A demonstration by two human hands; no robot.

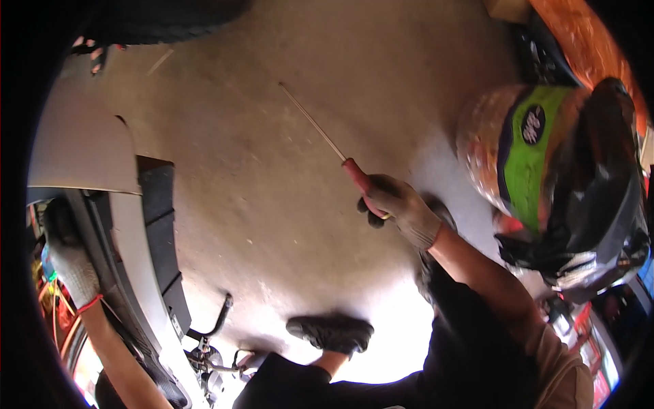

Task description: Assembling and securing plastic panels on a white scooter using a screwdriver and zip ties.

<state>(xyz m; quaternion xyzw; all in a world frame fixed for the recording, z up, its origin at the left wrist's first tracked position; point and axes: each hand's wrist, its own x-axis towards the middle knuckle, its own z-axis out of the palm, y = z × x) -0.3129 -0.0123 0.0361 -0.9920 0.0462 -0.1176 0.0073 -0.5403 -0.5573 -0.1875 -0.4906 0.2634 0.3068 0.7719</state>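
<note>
My right hand (400,206), in a glove with dark fingers, is closed around the red handle of a long screwdriver (357,175). Its thin metal shaft points forward and left over the concrete floor, and the tip touches nothing that I can make out. At the far left, my left hand (71,262) wears a matching glove with a red cuff edge. Its shadowed fingers look stretched out along the dark inner trim of a light grey vehicle panel (129,232). I see nothing held in that hand.
At right stands a large clear plastic jar (484,140) with a green label, beside a black plastic bag (599,198) and an orange wrapped item (586,41). A dark tyre (157,20) lies at the upper left. My shoe (330,332) and a handlebar (221,313) are below.
</note>
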